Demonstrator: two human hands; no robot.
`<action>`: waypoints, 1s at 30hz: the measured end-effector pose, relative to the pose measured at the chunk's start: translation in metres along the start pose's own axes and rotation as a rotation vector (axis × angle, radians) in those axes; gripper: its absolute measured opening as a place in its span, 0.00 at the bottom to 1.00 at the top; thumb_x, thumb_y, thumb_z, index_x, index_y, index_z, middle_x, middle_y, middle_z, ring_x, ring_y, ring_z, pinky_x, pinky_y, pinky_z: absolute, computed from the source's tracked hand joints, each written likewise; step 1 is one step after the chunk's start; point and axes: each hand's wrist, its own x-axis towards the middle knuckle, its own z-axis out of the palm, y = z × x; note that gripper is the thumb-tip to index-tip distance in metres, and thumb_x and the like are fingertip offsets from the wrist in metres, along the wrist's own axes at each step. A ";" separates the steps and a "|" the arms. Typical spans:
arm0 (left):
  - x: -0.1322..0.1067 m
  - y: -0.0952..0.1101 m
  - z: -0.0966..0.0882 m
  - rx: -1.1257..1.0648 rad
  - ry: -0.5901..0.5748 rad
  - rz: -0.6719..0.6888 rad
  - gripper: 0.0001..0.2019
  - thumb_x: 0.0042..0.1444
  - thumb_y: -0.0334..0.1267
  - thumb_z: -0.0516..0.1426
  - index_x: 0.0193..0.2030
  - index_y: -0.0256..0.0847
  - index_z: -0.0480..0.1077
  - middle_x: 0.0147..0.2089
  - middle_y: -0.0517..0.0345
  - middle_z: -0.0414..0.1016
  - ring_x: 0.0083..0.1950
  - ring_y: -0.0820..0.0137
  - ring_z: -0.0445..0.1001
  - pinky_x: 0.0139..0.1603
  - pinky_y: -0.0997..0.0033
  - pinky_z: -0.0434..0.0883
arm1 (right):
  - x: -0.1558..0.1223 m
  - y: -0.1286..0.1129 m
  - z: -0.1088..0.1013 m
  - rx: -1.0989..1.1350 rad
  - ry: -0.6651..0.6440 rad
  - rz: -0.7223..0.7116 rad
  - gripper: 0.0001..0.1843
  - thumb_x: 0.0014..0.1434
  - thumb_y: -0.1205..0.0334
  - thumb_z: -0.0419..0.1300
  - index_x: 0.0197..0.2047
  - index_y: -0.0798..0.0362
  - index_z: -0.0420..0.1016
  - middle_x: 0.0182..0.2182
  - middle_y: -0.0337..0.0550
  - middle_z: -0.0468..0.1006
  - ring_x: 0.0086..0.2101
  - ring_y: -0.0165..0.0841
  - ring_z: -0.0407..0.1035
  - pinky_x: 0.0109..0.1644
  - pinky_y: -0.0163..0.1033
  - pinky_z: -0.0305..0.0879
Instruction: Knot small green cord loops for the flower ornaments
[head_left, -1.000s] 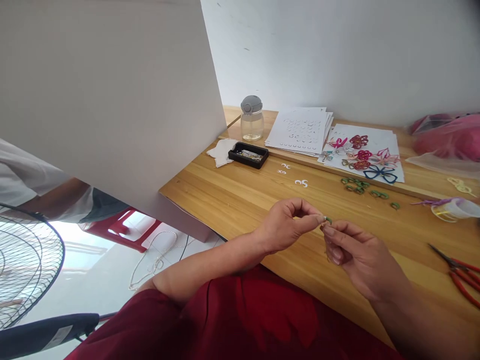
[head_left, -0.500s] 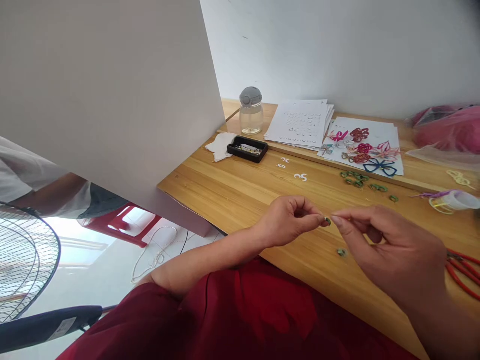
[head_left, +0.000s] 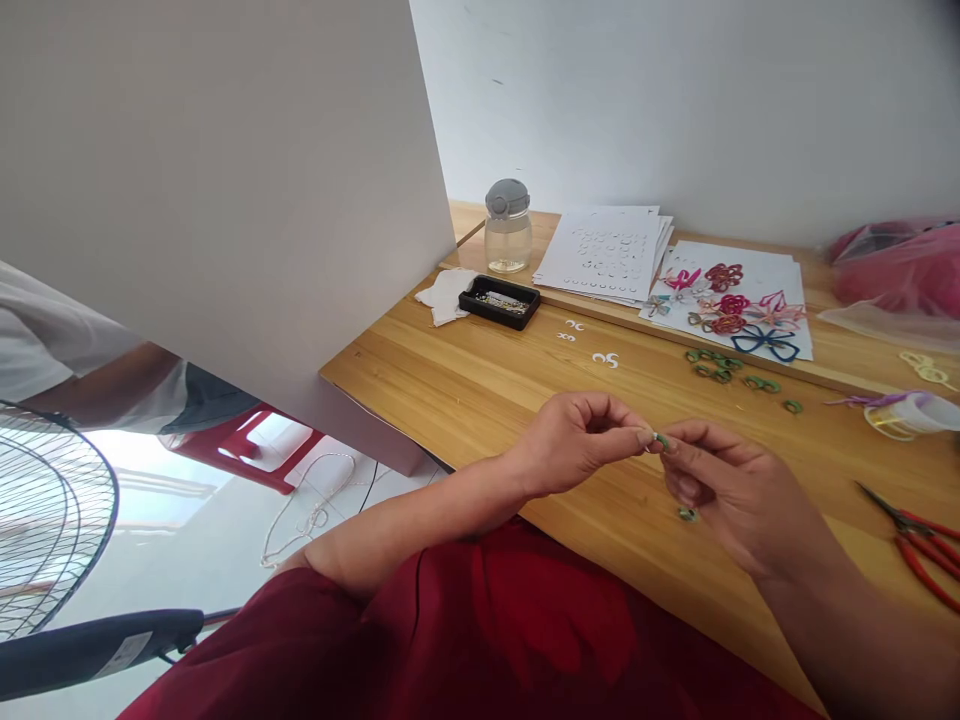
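Between the fingertips of both hands is a small green thread-wrapped ring (head_left: 660,441), held just above the wooden table. My left hand (head_left: 581,445) pinches its left end between thumb and index finger, where a bit of white shows. The thumb and index finger of my right hand (head_left: 739,490) close on its right side and cover part of it. Another green ring (head_left: 687,514) lies on the table below my right hand. Farther back sits a cluster of similar green rings (head_left: 716,365). Several white paper crescents (head_left: 606,359) lie beyond my left hand.
Red-handled scissors (head_left: 922,535) lie right of my right hand, near a thread spool (head_left: 904,416). Behind stand a black tray (head_left: 499,318), a bottle (head_left: 508,240), paper sheets (head_left: 600,245) and colourful wrapped flowers (head_left: 727,305). A white partition (head_left: 225,180) rises at left, with a fan (head_left: 52,520) below.
My right hand has moved left and turned, and its fingertips now grip the green ring. My left hand stays nearly in place. The scissors' blades have come into view.
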 end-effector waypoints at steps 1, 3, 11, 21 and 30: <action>0.001 -0.001 0.000 0.020 0.036 0.010 0.20 0.50 0.50 0.74 0.34 0.36 0.75 0.35 0.57 0.79 0.35 0.75 0.73 0.42 0.70 0.69 | -0.002 0.004 0.002 0.031 0.000 0.026 0.23 0.43 0.40 0.81 0.28 0.49 0.82 0.15 0.33 0.65 0.18 0.25 0.57 0.20 0.32 0.52; 0.001 -0.003 0.000 0.055 0.105 0.020 0.16 0.53 0.45 0.73 0.34 0.36 0.75 0.33 0.58 0.78 0.34 0.76 0.72 0.41 0.71 0.68 | -0.008 0.010 0.007 0.004 0.022 0.003 0.22 0.46 0.41 0.80 0.28 0.49 0.82 0.15 0.33 0.65 0.18 0.26 0.57 0.21 0.33 0.54; 0.001 -0.004 0.006 0.115 0.184 -0.013 0.09 0.58 0.34 0.68 0.33 0.36 0.73 0.32 0.60 0.78 0.31 0.78 0.70 0.36 0.74 0.66 | -0.037 0.005 0.016 -0.636 0.163 -0.442 0.05 0.65 0.56 0.67 0.38 0.45 0.84 0.28 0.36 0.80 0.26 0.29 0.68 0.33 0.37 0.64; -0.007 0.002 0.001 0.067 -0.051 -0.068 0.16 0.51 0.45 0.74 0.34 0.36 0.77 0.36 0.56 0.81 0.37 0.75 0.75 0.40 0.74 0.68 | -0.022 -0.030 0.004 -0.752 0.171 -0.555 0.07 0.66 0.53 0.66 0.39 0.43 0.84 0.31 0.37 0.83 0.26 0.30 0.67 0.31 0.39 0.62; -0.005 0.002 -0.001 -0.021 -0.082 -0.049 0.20 0.47 0.48 0.76 0.34 0.35 0.77 0.36 0.56 0.82 0.39 0.74 0.76 0.46 0.70 0.71 | -0.002 -0.014 -0.004 -0.346 0.004 -0.245 0.12 0.57 0.48 0.74 0.35 0.47 0.86 0.24 0.38 0.78 0.23 0.28 0.66 0.26 0.34 0.62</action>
